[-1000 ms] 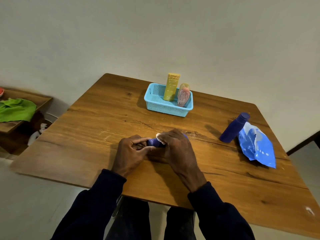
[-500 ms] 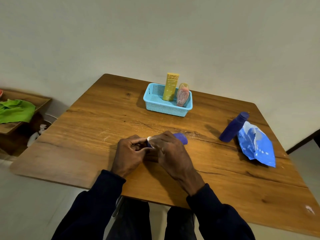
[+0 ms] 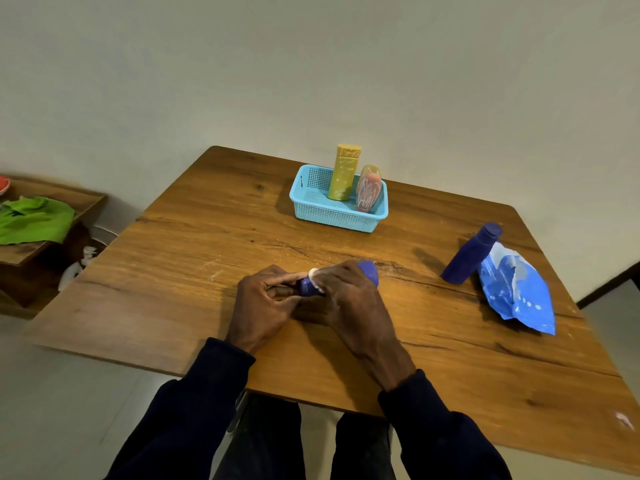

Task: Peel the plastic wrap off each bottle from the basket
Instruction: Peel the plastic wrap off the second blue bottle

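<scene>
Head view, peeling in progress. My right hand (image 3: 349, 296) closes over the body of a small blue bottle (image 3: 369, 271) lying on its side on the table (image 3: 194, 265), its rounded end showing past my knuckles. My left hand (image 3: 265, 299) pinches the other end, where my fingers (image 3: 289, 279) bear on a bunched white ridge of plastic wrap (image 3: 314, 277). Half a second ago only a small white speck showed between the hands; now the ridge is rolled up as a band and bare blue shows beside it, so I judge the wrap is loosening and this bottle is partly stripped. Its surface is smooth and matt blue where exposed; how much film remains under my right palm is hidden.

Behind, the light-blue basket (image 3: 332, 216) holds a yellow bottle (image 3: 344, 171) upright and a rounded pink bottle (image 3: 369, 190) beside it, both apparently wrapped. At right, a dark blue bottle (image 3: 471, 254) leans against a blue packet (image 3: 516, 289), well apart from my hands.
</scene>
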